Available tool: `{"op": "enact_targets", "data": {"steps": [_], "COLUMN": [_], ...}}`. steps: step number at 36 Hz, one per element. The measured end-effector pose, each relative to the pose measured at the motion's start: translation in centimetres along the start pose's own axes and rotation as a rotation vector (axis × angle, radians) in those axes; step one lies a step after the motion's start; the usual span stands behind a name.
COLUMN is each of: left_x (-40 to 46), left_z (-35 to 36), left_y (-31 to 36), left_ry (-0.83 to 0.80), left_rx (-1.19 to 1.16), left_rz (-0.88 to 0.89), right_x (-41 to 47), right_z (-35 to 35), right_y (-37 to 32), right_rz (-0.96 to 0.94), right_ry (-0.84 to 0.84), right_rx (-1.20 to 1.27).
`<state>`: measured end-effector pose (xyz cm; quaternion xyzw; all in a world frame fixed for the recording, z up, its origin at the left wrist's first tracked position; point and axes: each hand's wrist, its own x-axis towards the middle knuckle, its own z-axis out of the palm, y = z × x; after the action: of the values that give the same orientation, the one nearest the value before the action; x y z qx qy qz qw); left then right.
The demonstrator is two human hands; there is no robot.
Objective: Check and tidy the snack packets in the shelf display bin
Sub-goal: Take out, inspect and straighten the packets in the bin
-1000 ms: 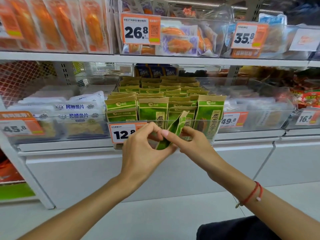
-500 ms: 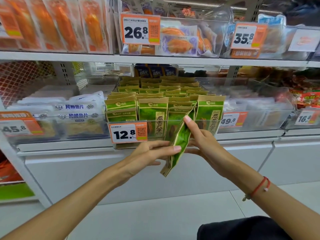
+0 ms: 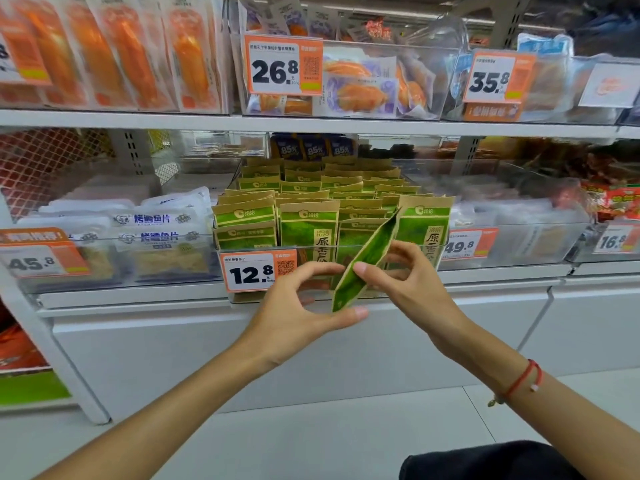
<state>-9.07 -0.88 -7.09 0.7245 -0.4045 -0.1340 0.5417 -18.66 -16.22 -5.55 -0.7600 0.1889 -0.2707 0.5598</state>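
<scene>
**One green packet held out in front of the bin**

Both hands meet on a single green packet (image 3: 367, 261), held in the air just in front of the clear bin (image 3: 381, 252) on the middle shelf (image 3: 138, 292). The packet is tilted, edge-on to us, its top corner leaning up and right toward the rows of matching packets (image 3: 308, 233) standing in the bin.

The left hand (image 3: 298, 317) is curled in a wide C around the packet's lower end: the thumb reaches under the bottom corner, the forefinger arches over toward its left face. Whether that forefinger actually touches is hard to tell.

The right hand (image 3: 412, 285) grips the packet from the right side, forefinger tip pressed on its near face at mid-height, the other fingers bent behind it. A red cord (image 3: 519, 379) circles that wrist.

A price tag (image 3: 258, 271) reading 12.8 hangs on the bin's front, just left of the left hand. White packets (image 3: 152, 230) lie in the next bin to the left.
</scene>
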Motion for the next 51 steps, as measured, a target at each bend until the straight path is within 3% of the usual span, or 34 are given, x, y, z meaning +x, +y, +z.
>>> {"op": "enact_targets", "data": {"steps": [7,13,19,24,28,31,40,46,51], "left_x": [0.2,0.9,2.1,3.9,5.8,7.5,9.8,10.2,10.3], "left_z": [0.8,0.1,-0.3,-1.5,-2.2,-2.3,-1.6,-1.6,-1.6], "left_y": [0.4,0.9,2.5,3.3,3.9,4.0,2.9,2.3,2.0], "left_ry": [0.210,0.118,0.033,0.092,0.252,0.269,0.263,0.292,0.321], "left_rx": [0.169,-0.070,-0.110,0.287,0.686,0.897,1.115,1.086,1.035], "left_rz": [0.211,0.154,0.210,0.268,0.484,0.629,0.739,0.727,0.715], "right_x": [0.0,0.1,0.4,1.1,2.5,3.9,8.7,10.1,10.2], "right_z": [0.0,-1.4,-3.0,-3.8,-4.8,-5.0,-6.2,-7.7,-7.3], "right_y": [-1.0,-2.1,-2.9,-4.1,-5.0,-5.4,-6.5,-8.3,-8.3], "right_rz": [-0.099,-0.179,-0.269,-0.396,-0.484,-0.520,-0.578,-0.539,-0.475], "right_ry": [0.079,0.058,0.038,0.169,0.303,0.342,0.125,-0.009,-0.096], "right_rx": [0.018,0.097,0.111,0.099,0.155,0.149,-0.117,-0.069,-0.233]}}
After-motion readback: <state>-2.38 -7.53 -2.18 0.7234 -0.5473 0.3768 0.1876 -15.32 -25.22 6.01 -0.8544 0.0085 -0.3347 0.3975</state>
